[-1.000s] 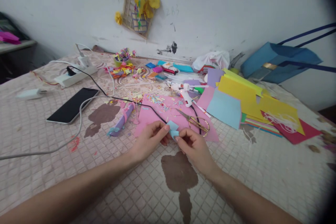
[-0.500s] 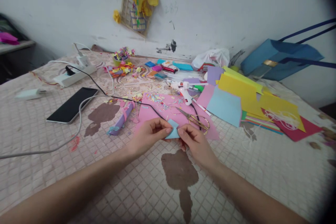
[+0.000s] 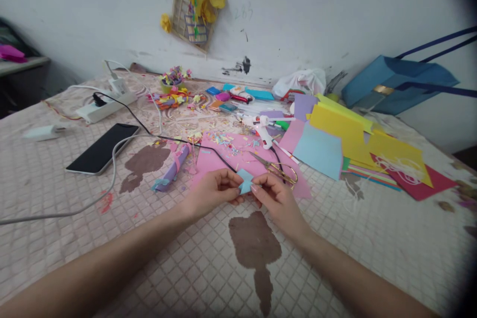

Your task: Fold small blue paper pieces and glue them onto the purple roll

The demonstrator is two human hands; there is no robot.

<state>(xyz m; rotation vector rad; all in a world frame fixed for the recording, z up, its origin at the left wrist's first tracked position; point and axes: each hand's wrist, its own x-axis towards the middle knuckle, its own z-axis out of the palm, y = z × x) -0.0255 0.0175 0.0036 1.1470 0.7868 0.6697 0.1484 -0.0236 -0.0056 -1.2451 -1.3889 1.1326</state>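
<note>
A small piece of light blue paper (image 3: 245,177) with folds in it is held up between my two hands, over the near edge of a pink sheet (image 3: 212,159). My left hand (image 3: 215,190) pinches its left side between thumb and fingers. On the opposite side, my right hand (image 3: 275,198) grips the paper's lower right corner the same way. Just beyond my right hand lie gold-handled scissors (image 3: 285,174) on the pink sheet. A white glue gun (image 3: 264,135) rests behind them, and paper scraps (image 3: 223,141) are scattered about.
To the left are a black-screened phone (image 3: 104,149), a power strip (image 3: 108,107) and cables crossing the table. A rolled purple paper tube (image 3: 173,169) lies left of the pink sheet. Coloured paper sheets (image 3: 335,131) spread on the right, with a blue bag (image 3: 398,84) behind.
The blue paper has turned slightly in my fingers and its folded shape looks different. My left thumb has shifted down a little. Things on the table stay where they were.
</note>
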